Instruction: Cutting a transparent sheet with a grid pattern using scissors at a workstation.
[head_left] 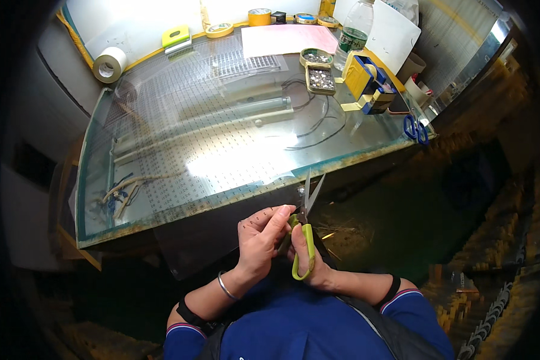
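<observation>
In front of the table's near edge, my right hand (306, 257) grips a pair of scissors (308, 236) by its yellow-green handles. The blades point up toward the table and stand apart. Just left of it, my left hand (264, 235) is closed in a pinch beside the scissors' pivot. Small dark printed marks show across its fingers, as from a thin clear film held there; the film's edges are hard to see. Rows of like marks run over a clear printed sheet (180, 177) on the glass table (162, 231).
Toward the back lie a pink sheet (288, 41), tape rolls (259, 17) and a green-and-white box cutter-like item (176, 37). At right stand tins of small metal pieces (321, 80), a bottle (355, 36), a tape dispenser (368, 81) and blue-handled scissors (415, 129).
</observation>
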Motion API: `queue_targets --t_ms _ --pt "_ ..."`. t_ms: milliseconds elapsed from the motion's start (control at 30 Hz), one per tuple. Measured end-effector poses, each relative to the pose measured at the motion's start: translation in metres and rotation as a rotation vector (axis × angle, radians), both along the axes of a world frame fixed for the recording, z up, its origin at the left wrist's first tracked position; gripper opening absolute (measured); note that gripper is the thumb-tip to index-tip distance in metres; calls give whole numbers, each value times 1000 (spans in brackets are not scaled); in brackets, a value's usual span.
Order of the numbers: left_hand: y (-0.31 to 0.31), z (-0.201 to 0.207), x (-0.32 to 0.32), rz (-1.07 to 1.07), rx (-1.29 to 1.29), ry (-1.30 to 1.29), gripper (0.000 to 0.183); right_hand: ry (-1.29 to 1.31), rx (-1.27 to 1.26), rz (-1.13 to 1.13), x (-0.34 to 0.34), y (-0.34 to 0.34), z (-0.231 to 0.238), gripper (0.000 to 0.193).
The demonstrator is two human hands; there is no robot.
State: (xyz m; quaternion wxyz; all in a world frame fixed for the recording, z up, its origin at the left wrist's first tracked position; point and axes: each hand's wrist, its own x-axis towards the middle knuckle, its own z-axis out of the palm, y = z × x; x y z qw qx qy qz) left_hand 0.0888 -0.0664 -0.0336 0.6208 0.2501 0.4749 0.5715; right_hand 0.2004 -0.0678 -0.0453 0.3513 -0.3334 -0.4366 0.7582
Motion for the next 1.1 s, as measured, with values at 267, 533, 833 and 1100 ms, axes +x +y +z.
queue_targets --t_ms 267,533,833,1100 --pt "-1 1 1 4 7 41 20 -81 84 -43 -3 -1 1 40" --pt "-2 -2 -3 -31 -13 58 20 -112 146 -21 -1 -3 -18 48" --pt "-4 3 -23 -120 67 104 17 73 -17 80 23 -11 -21 45" --pt "-20 6 -51 -135 44 292 21 -11 -121 6 50 -4 -23 44"
